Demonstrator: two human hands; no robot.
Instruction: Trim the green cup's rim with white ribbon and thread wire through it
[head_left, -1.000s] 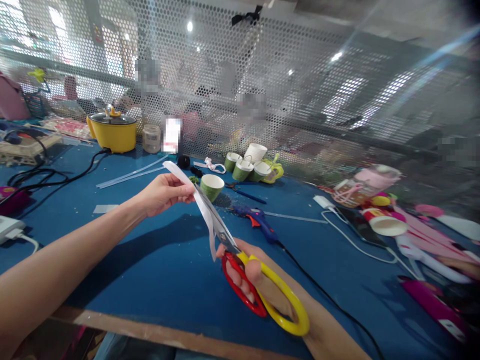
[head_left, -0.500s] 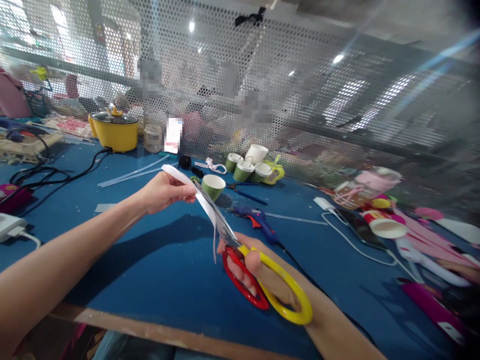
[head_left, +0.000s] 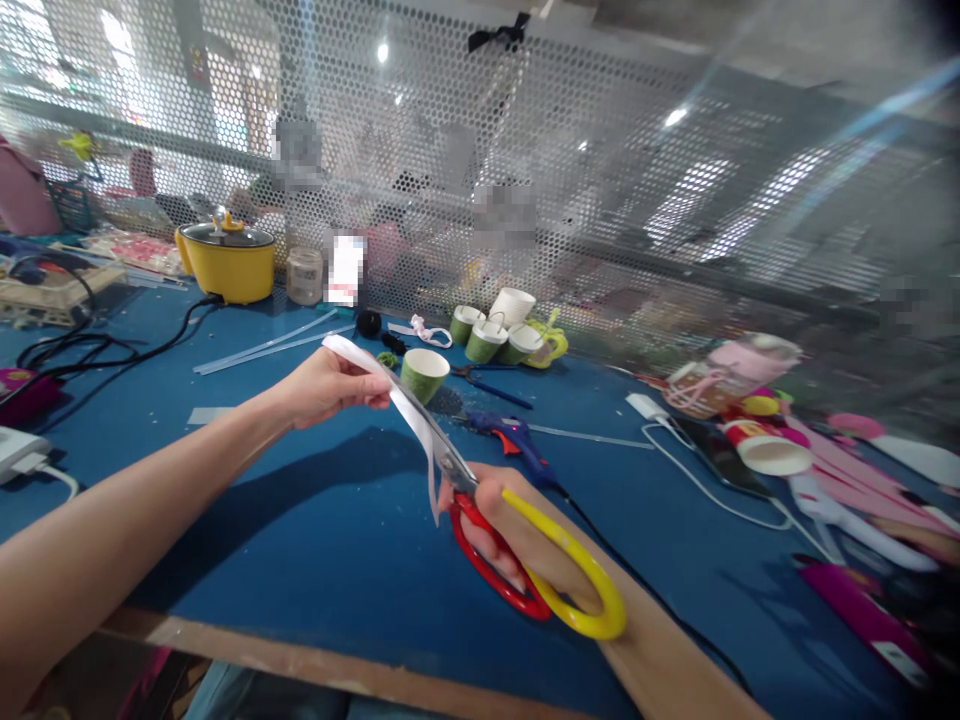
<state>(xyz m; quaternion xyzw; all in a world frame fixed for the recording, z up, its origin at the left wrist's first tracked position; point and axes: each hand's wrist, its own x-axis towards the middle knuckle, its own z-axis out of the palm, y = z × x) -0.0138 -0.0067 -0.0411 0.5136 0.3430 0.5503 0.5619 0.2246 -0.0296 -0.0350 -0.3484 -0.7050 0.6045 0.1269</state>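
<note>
Between finger and thumb, my left hand (head_left: pixel 330 385) pinches a curved white strip (head_left: pixel 409 408), possibly paper, above the blue table. My right hand (head_left: pixel 499 520) grips scissors (head_left: pixel 581 575) with one red and one yellow handle loop. The blades point up and left along the strip, their tips close to my left fingers. A thin sliver of the strip dangles below the blades, near my right fingers. Just behind the strip stands a green paper cup (head_left: pixel 425 376) with a white inside.
A blue glue gun (head_left: pixel 517 445) and pliers (head_left: pixel 495 388) lie behind my right hand. Several green cups (head_left: pixel 486 341) stand at the perforated screen. At the left is a yellow electric pot (head_left: pixel 229 262); at the right, a phone (head_left: pixel 720 455) with a white cable.
The scissors' handles have swung a little wider apart, and the blades have shifted slightly against the strip. My left hand holds nearly the same place.
</note>
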